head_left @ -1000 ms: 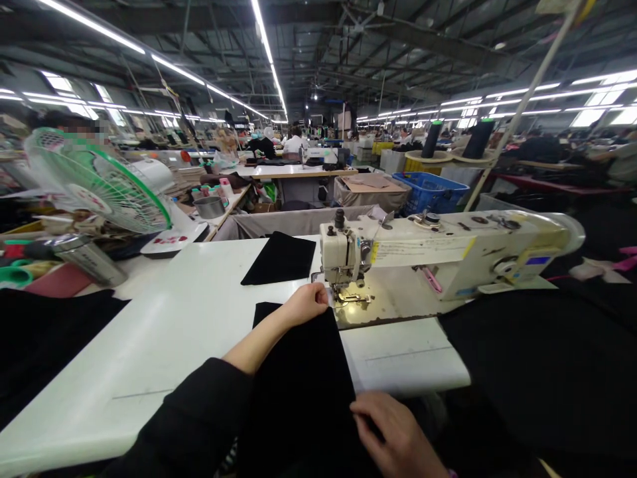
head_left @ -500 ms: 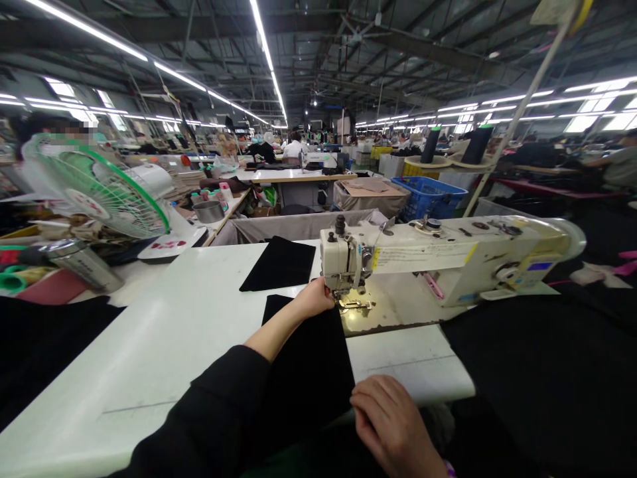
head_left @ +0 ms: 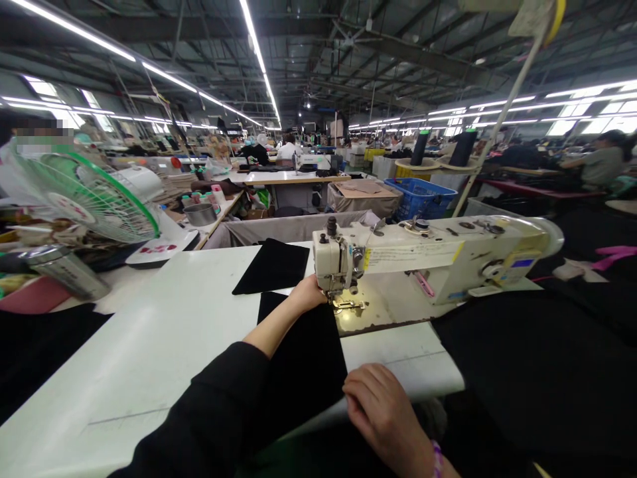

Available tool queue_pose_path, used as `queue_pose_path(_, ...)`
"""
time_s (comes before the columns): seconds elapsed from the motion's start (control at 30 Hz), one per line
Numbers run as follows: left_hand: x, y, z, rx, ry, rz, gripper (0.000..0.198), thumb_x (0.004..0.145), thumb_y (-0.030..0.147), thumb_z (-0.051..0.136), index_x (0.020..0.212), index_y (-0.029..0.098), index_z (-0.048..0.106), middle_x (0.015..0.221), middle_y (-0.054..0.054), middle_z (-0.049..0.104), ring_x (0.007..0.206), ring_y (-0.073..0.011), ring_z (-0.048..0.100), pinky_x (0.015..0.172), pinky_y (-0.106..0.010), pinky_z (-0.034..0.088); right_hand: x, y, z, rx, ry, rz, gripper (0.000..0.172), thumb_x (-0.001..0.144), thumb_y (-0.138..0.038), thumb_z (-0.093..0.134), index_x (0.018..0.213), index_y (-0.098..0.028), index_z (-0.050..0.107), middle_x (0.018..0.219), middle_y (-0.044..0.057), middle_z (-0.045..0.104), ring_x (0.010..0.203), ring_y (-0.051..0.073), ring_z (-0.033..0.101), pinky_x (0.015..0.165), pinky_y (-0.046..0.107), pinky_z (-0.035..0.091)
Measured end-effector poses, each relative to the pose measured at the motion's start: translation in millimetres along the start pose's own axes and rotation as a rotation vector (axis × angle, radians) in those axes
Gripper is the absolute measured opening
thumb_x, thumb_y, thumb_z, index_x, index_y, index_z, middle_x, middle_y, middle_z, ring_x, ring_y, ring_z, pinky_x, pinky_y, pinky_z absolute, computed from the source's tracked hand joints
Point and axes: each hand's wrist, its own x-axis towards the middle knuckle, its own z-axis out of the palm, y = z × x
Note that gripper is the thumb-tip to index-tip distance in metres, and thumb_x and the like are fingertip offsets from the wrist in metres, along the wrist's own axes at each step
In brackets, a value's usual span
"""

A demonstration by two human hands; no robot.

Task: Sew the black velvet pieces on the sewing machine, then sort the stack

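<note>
A piece of black fabric (head_left: 303,372) lies on the white table and runs up to the needle area of a sewing machine (head_left: 393,259). My left hand (head_left: 307,294) is beside the machine head, its fingers bent onto the fabric's far edge close to the presser foot; the head hides some fingertips. Near the table's front edge, my right hand (head_left: 381,408) has its fingers curled together at the fabric's near right corner. A second black fabric piece (head_left: 271,265) lies flat just beyond my left forearm.
A green-rimmed fan (head_left: 99,199) and a steel flask (head_left: 67,269) stand at the left. More black cloth covers the right side (head_left: 527,358). Behind the machine are a blue basket (head_left: 421,196) and thread cones (head_left: 421,147). Other people sit farther back.
The view has turned slightly right, so everything sits a little farther left. Both hands keep nearly the same places on the fabric. More white tabletop shows below the fabric's near edge.
</note>
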Motion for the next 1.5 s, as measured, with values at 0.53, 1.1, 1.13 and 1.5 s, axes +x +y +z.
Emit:
queue_pose_path(0.53, -15, 5, 0.5, 0.114, -0.009, -0.045, 0.016, 0.066, 0.007, 0.063, 0.069, 0.018, 0.052, 0.061, 0.004, 0.051, 0.059, -0.0123, 0.048, 0.056, -0.023, 0.036, -9, 0, -2, 0.041, -0.017, -0.017, 0.026, 0.084, -0.001, 0.047, 0.097, -0.019, 0.059, 0.085, 0.005, 0.065, 0.079, 0.020, 0.062, 0.073, 0.035, 0.051)
queue_pose_path(1.1, -180, 2, 26.8, 0.550, -0.163, 0.684, 0.042, 0.088, 0.009, 0.049, 0.129, 0.015, 0.054, 0.125, -0.012, 0.063, 0.118, -0.0254, 0.056, 0.101, -0.040, 0.051, 11, 15, 5, 0.087, -0.050, 0.049, 0.029, 0.085, -0.004, 0.048, 0.104, -0.017, 0.064, 0.098, 0.009, 0.068, 0.095, 0.024, 0.061, 0.090, 0.045, 0.054)
queue_pose_path(1.13, -172, 2, 24.4, 0.545, -0.167, 0.683, 0.038, 0.089, 0.011, 0.049, 0.126, 0.015, 0.056, 0.121, -0.012, 0.064, 0.114, -0.0247, 0.058, 0.099, -0.040, 0.052, 15, 19, 7, 0.087, -0.059, 0.054, 0.028, 0.084, -0.005, 0.048, 0.103, -0.017, 0.064, 0.098, 0.009, 0.068, 0.095, 0.024, 0.061, 0.089, 0.044, 0.054)
queue_pose_path(1.5, -109, -4, 4.6, 0.549, -0.162, 0.670, 0.023, 0.094, 0.015, 0.045, 0.104, 0.017, 0.065, 0.096, -0.008, 0.064, 0.098, -0.0210, 0.061, 0.086, -0.034, 0.055, 60, 49, 22, -0.109, -0.171, 0.176, 0.017, 0.084, -0.009, 0.059, 0.091, -0.019, 0.071, 0.091, 0.006, 0.062, 0.092, 0.023, 0.054, 0.085, 0.039, 0.047)
